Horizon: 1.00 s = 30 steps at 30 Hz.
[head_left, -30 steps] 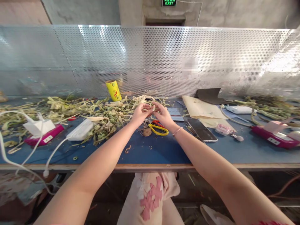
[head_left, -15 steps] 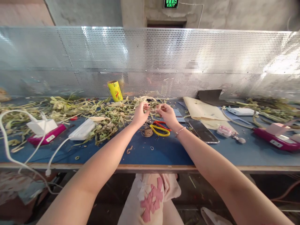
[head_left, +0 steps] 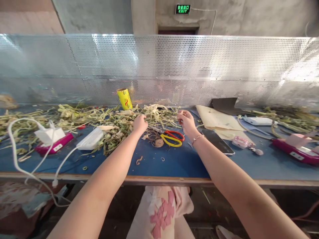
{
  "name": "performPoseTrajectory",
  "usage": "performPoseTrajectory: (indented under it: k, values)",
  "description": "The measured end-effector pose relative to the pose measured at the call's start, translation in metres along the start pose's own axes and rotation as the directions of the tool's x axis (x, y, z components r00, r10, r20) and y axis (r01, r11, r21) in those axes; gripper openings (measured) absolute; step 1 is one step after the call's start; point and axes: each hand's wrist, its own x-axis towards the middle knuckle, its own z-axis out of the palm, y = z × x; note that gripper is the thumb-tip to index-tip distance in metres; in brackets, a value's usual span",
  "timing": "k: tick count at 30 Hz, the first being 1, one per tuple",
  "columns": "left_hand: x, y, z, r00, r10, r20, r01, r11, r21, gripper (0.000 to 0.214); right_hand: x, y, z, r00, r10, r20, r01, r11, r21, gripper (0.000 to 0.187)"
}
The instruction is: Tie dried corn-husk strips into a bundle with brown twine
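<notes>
My left hand (head_left: 140,124) is at the right side of a heap of dried leaves and stems (head_left: 117,131). Its fingers are curled in, and whatever they hold is hidden. To the right, my right hand (head_left: 185,120) is raised beside more pale dried stalks (head_left: 159,111), thumb and fingertips pinched together; anything between them is too small to name. Between my forearms lie scissors (head_left: 171,138) with one red and one yellow handle. A small ball of brown twine (head_left: 159,142) touches them on the left.
A yellow cardboard tube (head_left: 124,99) stands before the perforated metal screen (head_left: 159,66). At left are a magenta power strip (head_left: 53,146) and a white power bank (head_left: 91,138). A phone (head_left: 219,142), brown paper (head_left: 216,118) and a pink earphone case (head_left: 239,142) lie right.
My hands have moved apart: the left went left towards the leaf heap, the right slightly right. They were close together above the scissors before. The view has tilted up a little.
</notes>
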Motion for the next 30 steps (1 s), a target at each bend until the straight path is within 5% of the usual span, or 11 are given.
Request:
performPoseTrajectory:
  k: [4,8,11,13,16,19,23,30]
  values:
    - [0.000,0.003,0.003,0.999,0.048,0.012,-0.048,0.999,-0.017,0.018,-0.006,0.003,0.004,0.956,0.106,0.275,-0.062,0.985,-0.162,0.019]
    - [0.001,0.000,0.002,1.000,0.016,0.022,-0.015,0.998,-0.056,0.032,-0.010,0.006,0.005,0.801,0.138,0.582,0.069,0.946,-0.318,0.013]
    - [0.001,-0.002,0.003,0.999,0.030,0.042,-0.028,0.998,-0.050,0.037,-0.011,0.007,0.004,0.735,0.141,0.664,0.114,0.938,-0.326,0.017]
    - [0.000,-0.002,0.004,0.994,0.077,0.074,-0.076,0.997,-0.016,0.035,-0.009,0.008,0.004,0.748,0.120,0.653,0.117,0.944,-0.308,0.021]
    - [-0.003,0.001,0.004,0.970,0.188,0.152,-0.195,0.980,0.032,0.034,-0.005,0.012,0.003,0.850,0.042,0.525,0.169,0.922,-0.347,0.025]
    - [-0.006,0.006,0.003,0.930,0.272,0.246,-0.303,0.948,0.097,0.037,0.000,0.017,0.002,0.924,-0.077,0.376,0.279,0.807,-0.521,0.020]
    - [-0.008,0.012,0.003,0.894,0.244,0.375,-0.339,0.916,0.213,0.037,0.001,0.019,0.003,0.915,-0.133,0.381,0.375,0.628,-0.682,0.020]
    - [-0.007,0.013,0.006,0.879,0.125,0.460,-0.264,0.931,0.252,0.038,-0.002,0.016,0.006,0.913,-0.111,0.392,0.384,0.554,-0.739,0.023]
